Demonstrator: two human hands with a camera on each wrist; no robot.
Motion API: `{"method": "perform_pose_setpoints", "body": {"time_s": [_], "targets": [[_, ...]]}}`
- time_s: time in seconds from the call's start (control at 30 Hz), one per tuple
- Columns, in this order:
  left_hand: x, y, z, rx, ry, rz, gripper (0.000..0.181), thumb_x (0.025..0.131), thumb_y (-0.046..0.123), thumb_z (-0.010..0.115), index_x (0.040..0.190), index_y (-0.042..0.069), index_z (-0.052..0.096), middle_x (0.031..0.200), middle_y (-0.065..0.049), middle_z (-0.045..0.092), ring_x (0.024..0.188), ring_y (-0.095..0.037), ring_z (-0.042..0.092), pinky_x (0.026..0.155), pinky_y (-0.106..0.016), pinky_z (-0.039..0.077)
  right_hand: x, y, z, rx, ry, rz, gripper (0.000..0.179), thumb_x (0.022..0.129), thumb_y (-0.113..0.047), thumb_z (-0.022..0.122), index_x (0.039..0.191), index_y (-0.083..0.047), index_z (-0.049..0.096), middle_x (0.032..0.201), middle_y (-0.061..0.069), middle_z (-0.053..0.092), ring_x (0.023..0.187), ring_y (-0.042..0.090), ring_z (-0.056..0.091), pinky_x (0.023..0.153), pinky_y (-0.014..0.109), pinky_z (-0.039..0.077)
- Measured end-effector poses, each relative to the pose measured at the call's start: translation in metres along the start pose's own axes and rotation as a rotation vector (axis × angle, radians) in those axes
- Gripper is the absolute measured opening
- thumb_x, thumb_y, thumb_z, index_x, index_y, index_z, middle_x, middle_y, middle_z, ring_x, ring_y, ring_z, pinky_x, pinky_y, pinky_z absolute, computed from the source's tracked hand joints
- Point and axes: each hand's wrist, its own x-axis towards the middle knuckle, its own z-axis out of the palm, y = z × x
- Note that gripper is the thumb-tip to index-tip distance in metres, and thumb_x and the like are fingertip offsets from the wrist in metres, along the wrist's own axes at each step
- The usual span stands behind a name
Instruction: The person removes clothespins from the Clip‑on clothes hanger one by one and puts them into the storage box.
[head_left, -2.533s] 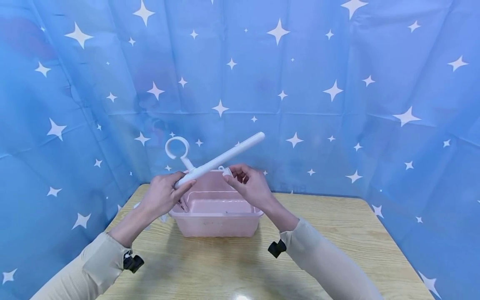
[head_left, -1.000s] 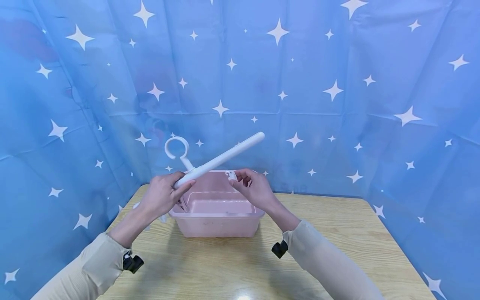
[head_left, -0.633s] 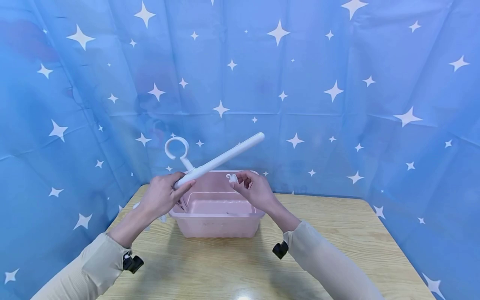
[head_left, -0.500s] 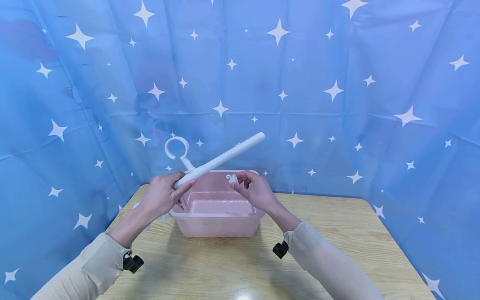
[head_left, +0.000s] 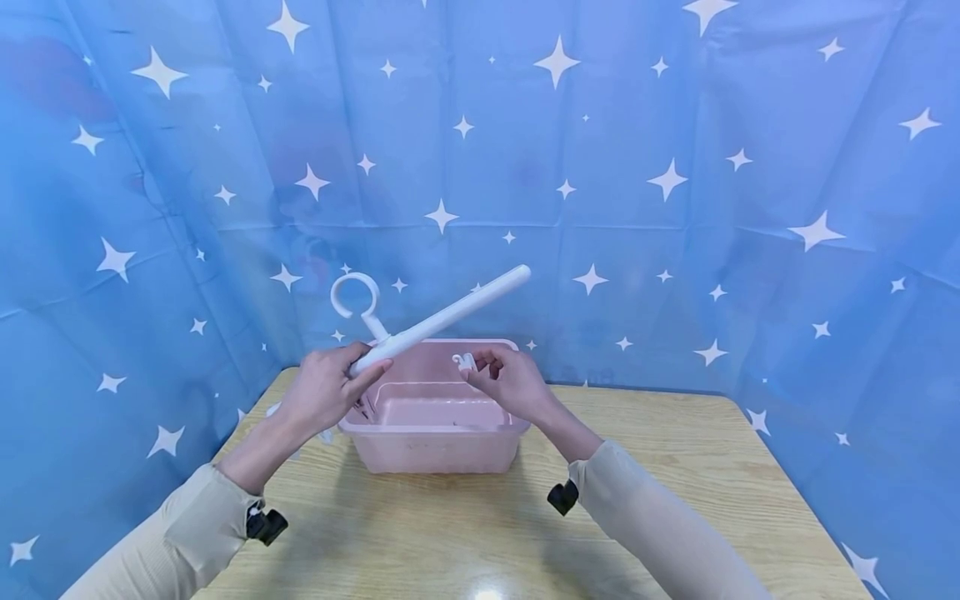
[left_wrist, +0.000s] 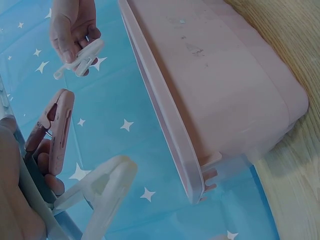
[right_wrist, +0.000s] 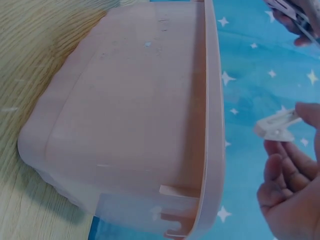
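Observation:
In the head view my left hand [head_left: 321, 390] grips the white bar of a clothes hanger [head_left: 457, 312], which slants up to the right with an open ring hook above it. A pink clothespin [left_wrist: 62, 130] and a white clothespin [left_wrist: 111, 192] hang from the bar in the left wrist view. My right hand [head_left: 513, 383] pinches a small white clothespin [head_left: 465, 362] with a little hook at its end, between thumb and fingers. It is held above a pink plastic basin [head_left: 435, 452], apart from the bar. The right wrist view shows this pinched clothespin [right_wrist: 275, 126] closely.
The basin stands on a wood-grain table [head_left: 660, 467], with a reddish clip [head_left: 365, 408] seen at its left inner side. White bits [head_left: 326, 436] show beside my left wrist. A blue star-patterned curtain [head_left: 480, 167] closes off the back and sides.
My right hand has moved slightly down and right with the white clothespin, farther from the bar, and the clothespin's tilt has changed a little. My left hand and the hanger have stayed in place.

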Motion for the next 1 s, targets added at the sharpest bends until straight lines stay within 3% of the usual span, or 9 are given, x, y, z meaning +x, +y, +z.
{"method": "perform_pose_setpoints", "body": {"time_s": [0.33,1.0], "targets": [[0.001,-0.0001,0.0004,0.014,0.008,0.014,0.026,0.098,0.038,0.064,0.097,0.012,0.069,0.066,0.004,0.06,0.059,-0.011,0.055,0.059,-0.03,0.044,-0.0013,0.0004,-0.0007,-0.01,-0.039,0.027,0.017,0.092,-0.036,0.072,0.102,-0.023,0.068,0.082,-0.002,0.061,0.066,0.018,0.052,0.057,0.029,0.041],[0.0002,0.0005,-0.0003,0.007,0.01,0.005,0.027,0.098,0.038,0.063,0.097,0.012,0.07,0.065,0.004,0.059,0.058,-0.01,0.053,0.058,-0.029,0.043,-0.0051,0.0032,-0.001,-0.078,-0.061,0.05,0.024,0.091,-0.033,0.074,0.112,-0.021,0.071,0.098,-0.005,0.069,0.065,0.015,0.052,0.054,0.028,0.041]]}}
